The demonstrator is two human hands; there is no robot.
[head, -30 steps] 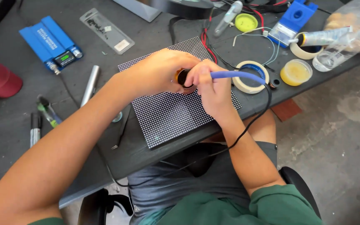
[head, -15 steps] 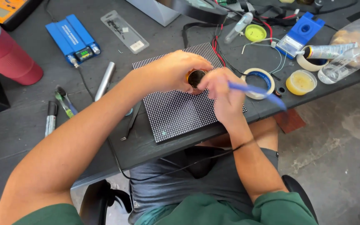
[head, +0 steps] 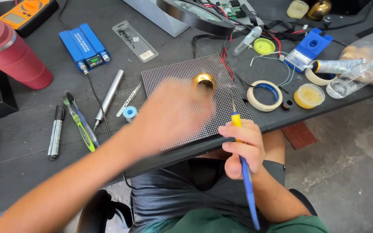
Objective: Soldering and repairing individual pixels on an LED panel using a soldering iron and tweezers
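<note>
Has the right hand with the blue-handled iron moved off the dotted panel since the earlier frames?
Yes. The right hand has pulled back toward the body, now at the near edge of the dotted panel, away from the brass tip cleaner.

Probably electronics workshop: multimeter (head: pixel 26 13), soldering iron (head: pixel 243 172), tape roll (head: pixel 264 95).

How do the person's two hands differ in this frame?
The right hand is sharp and grips a blue-handled iron, tip on the dotted panel; the left hand is motion-blurred, holds nothing that can be made out, and lies over the panel. The right sits at the panel's near edge. Both are bare.
</note>
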